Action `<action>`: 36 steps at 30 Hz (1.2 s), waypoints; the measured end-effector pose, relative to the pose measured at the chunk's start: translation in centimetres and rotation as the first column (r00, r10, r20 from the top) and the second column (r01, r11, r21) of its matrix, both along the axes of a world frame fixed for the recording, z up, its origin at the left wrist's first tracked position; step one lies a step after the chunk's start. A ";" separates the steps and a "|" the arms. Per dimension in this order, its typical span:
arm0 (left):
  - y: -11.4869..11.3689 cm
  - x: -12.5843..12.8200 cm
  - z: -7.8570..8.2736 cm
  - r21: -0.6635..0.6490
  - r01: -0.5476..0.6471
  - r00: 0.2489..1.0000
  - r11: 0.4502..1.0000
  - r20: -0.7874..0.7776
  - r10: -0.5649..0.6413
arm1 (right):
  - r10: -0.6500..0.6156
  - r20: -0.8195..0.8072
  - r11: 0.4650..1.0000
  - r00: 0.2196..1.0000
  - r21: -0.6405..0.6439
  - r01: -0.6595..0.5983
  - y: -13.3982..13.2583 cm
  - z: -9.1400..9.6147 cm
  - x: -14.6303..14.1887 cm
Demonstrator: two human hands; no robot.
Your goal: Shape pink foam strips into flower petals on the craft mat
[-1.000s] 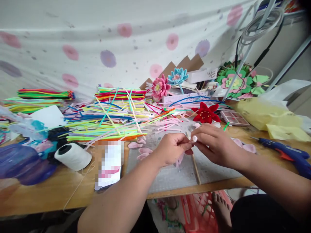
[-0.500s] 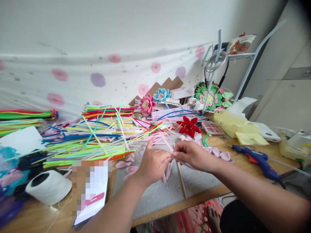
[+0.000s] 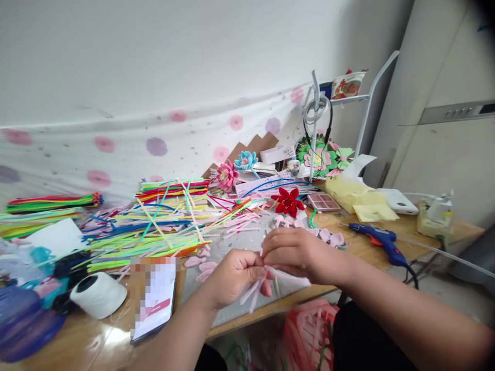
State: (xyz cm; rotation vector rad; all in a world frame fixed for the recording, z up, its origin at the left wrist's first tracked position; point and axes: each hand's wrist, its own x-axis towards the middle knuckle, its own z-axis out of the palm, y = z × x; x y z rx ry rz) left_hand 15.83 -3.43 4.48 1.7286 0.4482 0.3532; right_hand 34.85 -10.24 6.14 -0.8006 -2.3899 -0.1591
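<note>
Pale pink pipe cleaners are gathered in a small bunch between my hands, their ends sticking out below and to the right. My left hand is closed around the bunch, thumb on top. Fingers curled, my right hand meets the left fingertips at the bunch; its fingertips are partly hidden. Both hands are above a grey mat. Pink looped petals lie left of my hands, and more pink petals lie beyond the right one. A red flower rests behind them.
Loose coloured pipe cleaners cover the back left. A phone and a white thread cone lie at the left. To the right is a blue glue gun with its cable. A red basket stands below the table edge.
My hands have come lower and the wrists have turned, so the pipe cleaner ends now point down and right. The left thumb has folded onto the bunch. The camera view has shifted.
</note>
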 end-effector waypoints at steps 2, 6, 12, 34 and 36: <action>-0.7 -0.1 -0.1 -0.015 -0.059 0.997 0.998 -0.043 0.059 | -0.055 0.046 0.998 0.997 0.005 0.055 -0.2 -0.3 -0.3; -2.1 -0.2 -0.4 -0.032 -0.227 0.973 0.973 -0.060 0.225 | -0.180 0.171 0.982 0.969 0.084 0.168 -0.5 -1.2 -1.0; -5.3 -0.9 -0.7 -0.157 -0.414 0.910 0.897 -0.074 0.407 | -0.188 0.260 0.967 0.947 0.218 0.132 -1.9 -1.9 -2.2; -10.3 -4.7 -5.2 0.939 -0.273 0.862 0.208 0.143 0.487 | -0.687 -0.519 0.627 0.508 -0.777 0.055 -6.6 -8.8 -9.6; -9.9 -4.8 -4.5 0.826 -0.357 0.856 0.437 0.101 0.507 | -0.605 -0.550 0.657 0.576 -0.753 -0.029 -6.4 -7.7 -8.9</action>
